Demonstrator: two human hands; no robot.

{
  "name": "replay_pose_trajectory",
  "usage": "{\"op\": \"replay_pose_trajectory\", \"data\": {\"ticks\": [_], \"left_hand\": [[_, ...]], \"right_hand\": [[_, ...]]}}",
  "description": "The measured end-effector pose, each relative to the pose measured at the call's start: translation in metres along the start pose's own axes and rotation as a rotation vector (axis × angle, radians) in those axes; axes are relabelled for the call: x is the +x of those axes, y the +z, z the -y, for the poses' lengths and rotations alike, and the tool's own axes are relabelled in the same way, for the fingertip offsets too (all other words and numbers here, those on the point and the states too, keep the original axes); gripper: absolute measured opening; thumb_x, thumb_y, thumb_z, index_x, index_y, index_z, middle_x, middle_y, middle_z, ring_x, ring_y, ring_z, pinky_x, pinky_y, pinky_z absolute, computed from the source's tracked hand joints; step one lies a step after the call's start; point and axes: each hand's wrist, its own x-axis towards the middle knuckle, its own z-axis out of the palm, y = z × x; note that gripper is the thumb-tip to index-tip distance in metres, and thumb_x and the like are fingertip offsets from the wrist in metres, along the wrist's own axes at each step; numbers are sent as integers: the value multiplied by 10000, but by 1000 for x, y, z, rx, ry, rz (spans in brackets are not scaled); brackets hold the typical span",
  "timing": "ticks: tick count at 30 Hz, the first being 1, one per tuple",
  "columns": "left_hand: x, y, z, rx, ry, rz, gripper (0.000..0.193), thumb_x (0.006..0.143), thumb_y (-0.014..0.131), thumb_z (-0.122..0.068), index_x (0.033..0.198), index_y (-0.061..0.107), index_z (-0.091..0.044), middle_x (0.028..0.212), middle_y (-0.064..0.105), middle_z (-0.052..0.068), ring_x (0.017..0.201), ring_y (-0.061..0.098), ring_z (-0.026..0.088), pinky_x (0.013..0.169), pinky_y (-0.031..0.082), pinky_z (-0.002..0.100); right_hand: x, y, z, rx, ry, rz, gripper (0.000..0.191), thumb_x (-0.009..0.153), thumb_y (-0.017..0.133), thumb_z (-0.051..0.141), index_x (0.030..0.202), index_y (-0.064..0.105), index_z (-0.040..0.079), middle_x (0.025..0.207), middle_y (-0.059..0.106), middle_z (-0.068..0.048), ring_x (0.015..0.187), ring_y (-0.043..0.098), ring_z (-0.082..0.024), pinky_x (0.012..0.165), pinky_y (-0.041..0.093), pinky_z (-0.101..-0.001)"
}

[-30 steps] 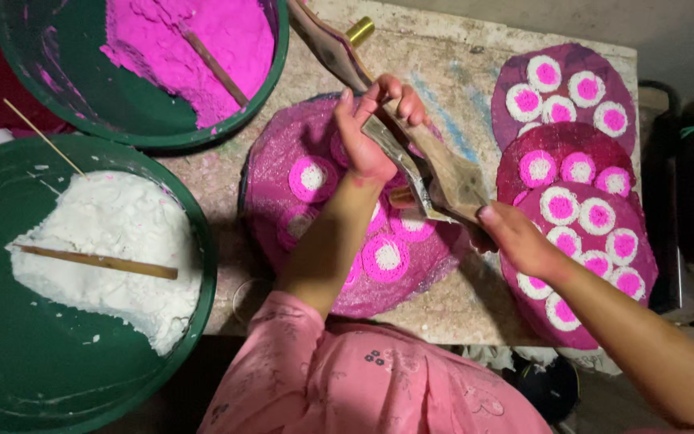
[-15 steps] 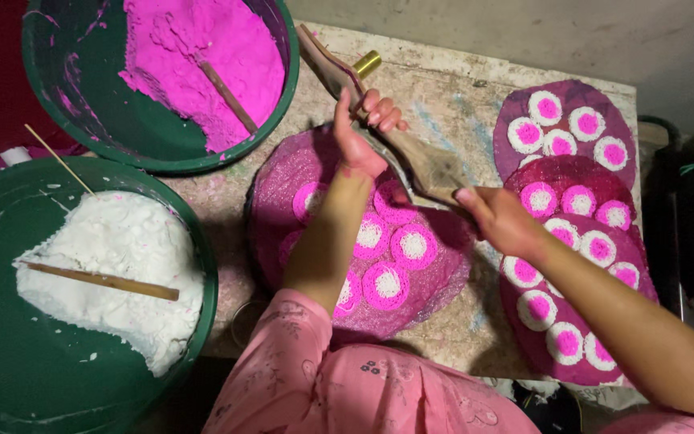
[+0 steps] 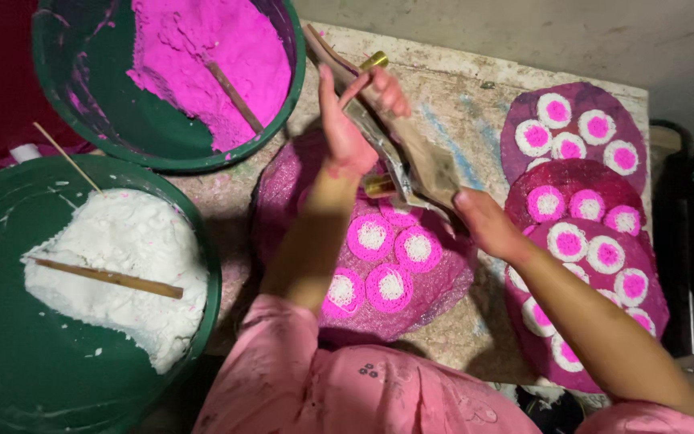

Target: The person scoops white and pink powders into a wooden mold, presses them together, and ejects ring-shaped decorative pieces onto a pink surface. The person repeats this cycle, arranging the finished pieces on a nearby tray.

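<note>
A long wooden press (image 3: 411, 153) with brass fittings lies slanted over a stone slab. My left hand (image 3: 347, 120) grips its upper part near a brass cap (image 3: 375, 60). My right hand (image 3: 483, 221) holds its lower end. Under the press sits a round pink woven mat (image 3: 283, 201) carrying several round noodle cakes (image 3: 391, 285), pink with white centres.
A green tub (image 3: 10, 354) of white dough with a wooden stick stands at the left. A second green tub (image 3: 90, 104) of pink dough stands at the top. Stacked mats (image 3: 516, 133) with finished cakes lie at the right on the stone slab (image 3: 459, 104).
The view has shifted and the press has moved up over the mat. My left hand has slid higher along the press. More cakes show on the mat below.
</note>
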Motion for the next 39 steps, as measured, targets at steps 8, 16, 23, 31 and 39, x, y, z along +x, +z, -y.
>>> {"op": "replay_pose_trajectory", "data": {"ticks": [8, 16, 23, 31, 39], "left_hand": [[-158, 35, -70, 1073, 170, -292, 497, 1089, 565, -438, 1317, 602, 3, 1194, 633, 80, 1107, 585, 154, 1039, 470, 309], [-322, 50, -58, 1897, 39, -515, 186, 934, 702, -141, 1114, 691, -94, 1018, 653, 71, 878, 632, 191, 744, 516, 329], [-360, 70, -26, 2123, 173, -199, 244, 793, 812, -133, 1013, 711, -164, 1049, 631, 72, 1008, 598, 304, 833, 479, 449], [-356, 74, 5, 2144, 157, 15, 221, 778, 815, -172, 958, 696, -122, 1101, 608, 94, 1084, 574, 335, 916, 447, 489], [-350, 66, 19, 2280, 113, 21, 188, 725, 804, -175, 858, 672, -156, 1074, 601, 57, 1090, 564, 297, 911, 419, 484]], "right_hand": [[30, -46, 9, -89, -153, -334, 695, 1076, 422, 646, 1157, 665, 0, 849, 665, -87, 742, 603, -189, 684, 476, -337], [56, -3, -2, -695, 173, -545, 638, 920, 797, 554, 1211, 618, 16, 1031, 704, -232, 922, 657, -454, 743, 492, -548], [40, 16, -8, -746, 20, -600, 612, 917, 868, 394, 1350, 614, 45, 1215, 576, -272, 1118, 543, -471, 915, 429, -579], [-57, 57, 9, -266, -311, -782, 443, 1056, 759, 85, 1457, 572, 98, 1389, 473, -125, 1245, 499, -269, 1075, 453, -395], [-163, 110, -3, 46, -300, -930, 355, 1095, 677, 54, 1419, 535, 24, 1371, 473, -77, 1253, 518, -161, 1090, 458, -289]]}}
